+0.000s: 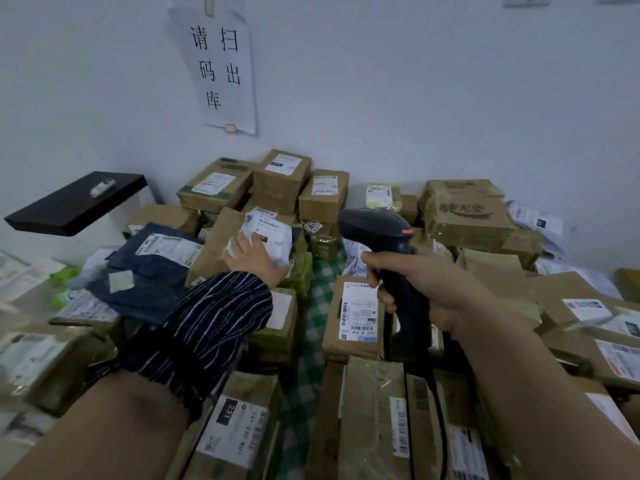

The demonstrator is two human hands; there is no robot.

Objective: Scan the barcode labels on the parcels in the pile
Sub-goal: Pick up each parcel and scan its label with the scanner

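A pile of taped cardboard parcels with white barcode labels fills the lower view. My left hand [254, 256] reaches forward and grips a white plastic mailer [270, 233] with a printed label, lying on a tilted brown box [216, 244]. My right hand [415, 289] holds a black barcode scanner [375, 225] by its handle, head raised and facing the mailer, its cable trailing down towards me. A box with a long barcode label [358, 311] lies just below the scanner.
A black shelf [76, 202] juts out at the left with a small white object on it. A dark blue mailer [152, 268] lies left of my hand. A green checked cloth [318, 306] shows between boxes. White wall with a paper notice [221, 67] behind.
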